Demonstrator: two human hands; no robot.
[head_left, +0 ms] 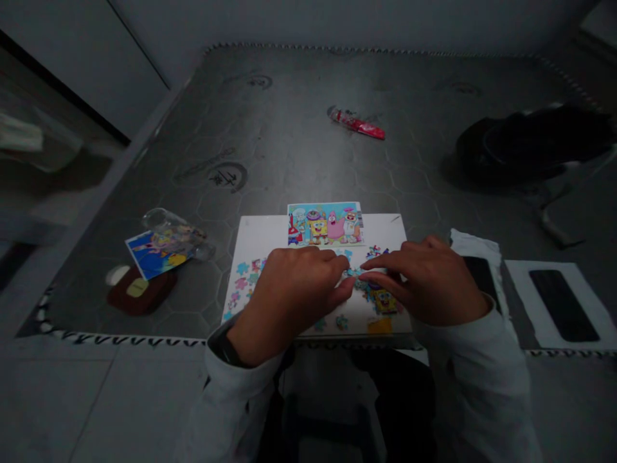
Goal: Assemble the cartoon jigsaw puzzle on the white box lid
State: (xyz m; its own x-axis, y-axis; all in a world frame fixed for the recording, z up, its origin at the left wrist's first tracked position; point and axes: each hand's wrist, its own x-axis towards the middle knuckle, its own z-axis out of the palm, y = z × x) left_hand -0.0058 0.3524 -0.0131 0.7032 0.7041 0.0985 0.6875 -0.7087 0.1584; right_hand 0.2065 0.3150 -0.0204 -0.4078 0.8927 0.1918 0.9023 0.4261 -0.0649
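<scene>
Head view, looking down: the left hand (296, 299) and right hand (424, 280) meet over a white rectangular board (380, 228), fingers curled and nearly closed. Their fingertips come together on one small pale-blue jigsaw piece (354, 273), though whether either hand actually grips it cannot be told. A dark watch strap (224, 347) circles the left wrist.

Around the hands, more than a dozen loose jigsaw pieces (243, 269) lie on the board, most to the left. A joined cluster showing a yellow cartoon sponge (383, 301) sits just under the right hand. One colourful cartoon picture card (325, 224) lies ahead, overlapping the board's far edge.

Beyond the board, everything rests on a grey hexagon-patterned mattress (308, 128). Left of the hands, one clear glass tumbler (178, 235) lies on its side across a blue printed card (157, 257), near one dark brown oval pouch (139, 292). Farther ahead is one red-and-white tube (357, 123). To the right are one heap of black fabric (530, 145) and one white sheet with a black rectangle (562, 305).
</scene>
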